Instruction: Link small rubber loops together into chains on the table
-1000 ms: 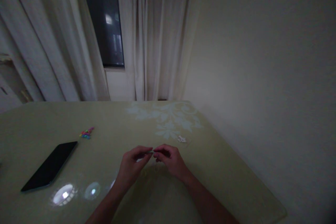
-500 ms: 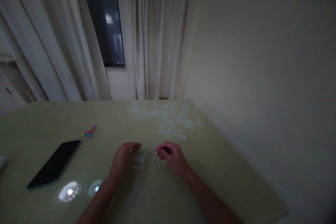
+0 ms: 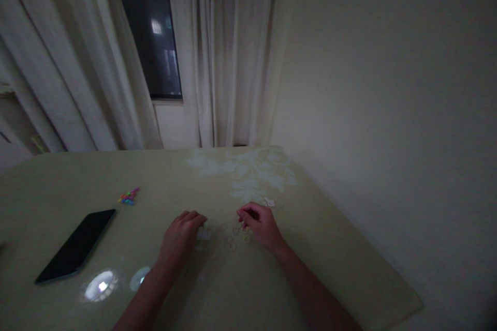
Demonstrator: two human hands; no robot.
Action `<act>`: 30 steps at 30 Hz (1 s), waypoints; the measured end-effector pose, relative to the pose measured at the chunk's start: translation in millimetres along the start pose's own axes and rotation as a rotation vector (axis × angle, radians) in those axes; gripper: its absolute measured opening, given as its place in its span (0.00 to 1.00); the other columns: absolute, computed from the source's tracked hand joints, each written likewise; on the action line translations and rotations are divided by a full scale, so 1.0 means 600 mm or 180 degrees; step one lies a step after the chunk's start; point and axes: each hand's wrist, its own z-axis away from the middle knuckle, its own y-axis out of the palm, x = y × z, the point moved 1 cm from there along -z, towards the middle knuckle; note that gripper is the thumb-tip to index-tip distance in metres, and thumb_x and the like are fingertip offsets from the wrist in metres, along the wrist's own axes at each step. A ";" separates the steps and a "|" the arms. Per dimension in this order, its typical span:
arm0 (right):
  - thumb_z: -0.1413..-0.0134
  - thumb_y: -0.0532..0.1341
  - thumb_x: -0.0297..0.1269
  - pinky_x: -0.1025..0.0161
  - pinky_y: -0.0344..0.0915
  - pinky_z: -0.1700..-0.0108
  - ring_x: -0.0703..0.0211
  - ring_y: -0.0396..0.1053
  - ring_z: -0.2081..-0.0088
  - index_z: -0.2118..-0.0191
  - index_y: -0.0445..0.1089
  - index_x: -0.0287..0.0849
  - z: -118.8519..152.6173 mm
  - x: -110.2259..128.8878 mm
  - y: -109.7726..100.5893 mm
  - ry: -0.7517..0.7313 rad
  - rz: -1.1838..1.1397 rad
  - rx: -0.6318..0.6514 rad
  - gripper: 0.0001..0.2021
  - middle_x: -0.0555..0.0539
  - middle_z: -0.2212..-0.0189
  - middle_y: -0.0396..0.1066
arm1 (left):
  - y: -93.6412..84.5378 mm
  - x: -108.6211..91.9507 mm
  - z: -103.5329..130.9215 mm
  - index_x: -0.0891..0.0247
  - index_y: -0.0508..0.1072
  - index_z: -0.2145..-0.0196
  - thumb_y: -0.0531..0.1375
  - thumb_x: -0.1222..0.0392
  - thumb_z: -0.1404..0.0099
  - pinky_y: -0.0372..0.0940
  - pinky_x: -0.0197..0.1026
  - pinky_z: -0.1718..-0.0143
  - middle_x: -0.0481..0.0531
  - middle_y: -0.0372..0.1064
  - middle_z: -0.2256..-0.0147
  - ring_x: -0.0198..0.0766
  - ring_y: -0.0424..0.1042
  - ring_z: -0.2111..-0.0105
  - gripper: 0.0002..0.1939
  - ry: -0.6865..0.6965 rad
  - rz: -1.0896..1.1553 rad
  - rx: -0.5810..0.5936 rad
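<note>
Several small pale rings [image 3: 232, 243] lie on the table [image 3: 310, 248] between my two hands. My left hand [image 3: 182, 232] is at a small clear container [image 3: 203, 236], its fingers closed together at the container's far left side; whatever they grip is hidden. My right hand [image 3: 261, 222] hovers at the right of the rings with thumb and fingertips pinched. Anything between those fingertips is too small to make out. Behind the right hand lies a small white item [image 3: 268, 201].
A black tablet or phone [image 3: 76, 244] lies at the left. Beyond it sits a small pile of bright coloured pieces [image 3: 129, 197]. Curtains [image 3: 233, 62] and a wall [image 3: 380, 88] stand behind and to the right.
My right hand has shifted slightly right and away from me, and more rings show beside it. My left hand's fingers have come closer together over the container. The view has shifted a little.
</note>
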 end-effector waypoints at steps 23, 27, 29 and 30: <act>0.39 0.66 0.26 0.62 0.64 0.51 0.56 0.70 0.56 0.62 0.80 0.41 -0.004 -0.030 -0.018 -0.0225 0.2072 0.0192 0.05 0.44 0.60 0.72 | 0.005 -0.002 0.001 0.61 0.81 0.53 0.54 0.78 0.37 0.67 0.50 0.47 0.61 0.78 0.52 0.51 0.76 0.51 0.22 0.0182 -0.0159 0.0190; 0.39 0.65 0.25 0.59 0.63 0.49 0.54 0.70 0.54 0.62 0.80 0.41 -0.014 -0.039 -0.035 -0.0079 0.2249 -0.0046 0.06 0.43 0.59 0.72 | 0.003 0.000 0.002 0.59 0.81 0.54 0.54 0.78 0.37 0.65 0.50 0.46 0.60 0.79 0.52 0.51 0.75 0.50 0.23 0.0120 -0.0231 0.0180; 0.39 0.66 0.25 0.60 0.63 0.49 0.55 0.70 0.55 0.62 0.80 0.41 -0.015 -0.042 -0.035 -0.0063 0.2210 -0.0007 0.06 0.44 0.60 0.72 | 0.004 0.002 0.002 0.60 0.81 0.54 0.54 0.77 0.36 0.66 0.51 0.47 0.61 0.79 0.52 0.52 0.75 0.50 0.22 0.0110 -0.0274 0.0133; 0.39 0.66 0.26 0.60 0.63 0.50 0.56 0.70 0.55 0.62 0.80 0.41 -0.015 -0.043 -0.033 -0.0079 0.2174 0.0036 0.06 0.44 0.60 0.72 | 0.004 0.000 0.002 0.60 0.81 0.54 0.53 0.77 0.36 0.66 0.51 0.47 0.61 0.78 0.51 0.53 0.75 0.50 0.23 0.0113 -0.0294 0.0075</act>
